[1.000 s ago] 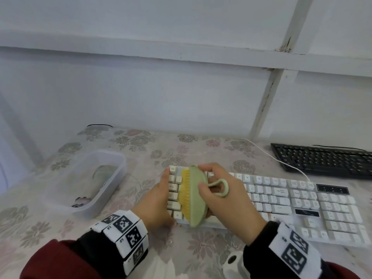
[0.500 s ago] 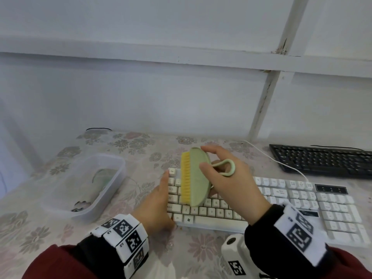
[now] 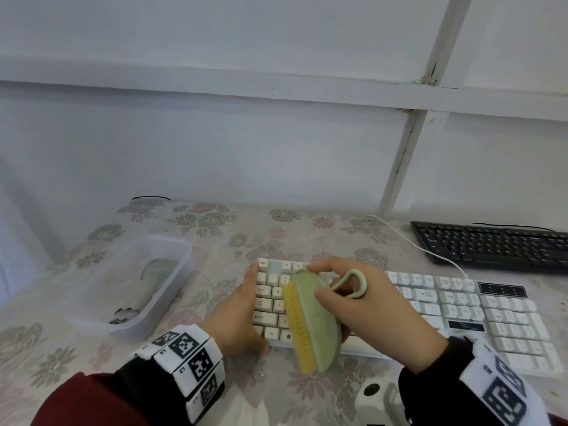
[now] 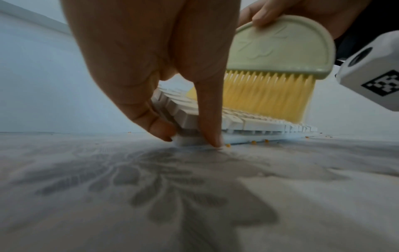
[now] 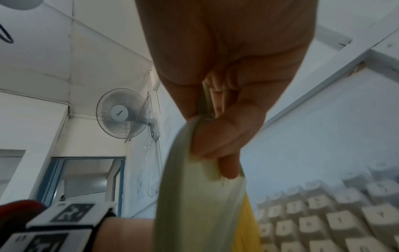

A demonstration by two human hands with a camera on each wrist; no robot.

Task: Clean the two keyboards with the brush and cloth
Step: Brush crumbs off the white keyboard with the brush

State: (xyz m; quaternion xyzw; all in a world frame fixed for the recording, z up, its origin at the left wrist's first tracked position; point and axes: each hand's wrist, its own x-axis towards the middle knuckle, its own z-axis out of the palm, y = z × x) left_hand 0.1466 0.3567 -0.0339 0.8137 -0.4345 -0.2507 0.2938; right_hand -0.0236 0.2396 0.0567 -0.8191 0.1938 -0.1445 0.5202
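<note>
A white keyboard [image 3: 507, 321] lies across the flowered table, and a black keyboard [image 3: 491, 245] sits behind it at the right. My right hand [image 3: 319, 282] grips a pale green brush [image 3: 319, 321] with yellow bristles [image 4: 270, 95] and a loop handle. The bristles rest on the left-hand keys near the front edge. My left hand [image 3: 242, 312] holds the white keyboard's left end, thumb and a finger pinching its front corner [image 4: 190, 138]. In the right wrist view the brush [image 5: 194, 196] fills the middle, with keys [image 5: 334, 221] beside it.
A clear plastic tub [image 3: 172, 256] stands at the left with a greenish cloth [image 3: 156, 269] inside. Small orange crumbs [image 4: 253, 141] lie on the table along the keyboard's front edge. A white cable [image 3: 408, 241] runs between the two keyboards. A wall is close behind.
The brush went from the keyboard's front edge to its back row, then swept toward me again over the left keys. My left hand stayed on the keyboard's left end.
</note>
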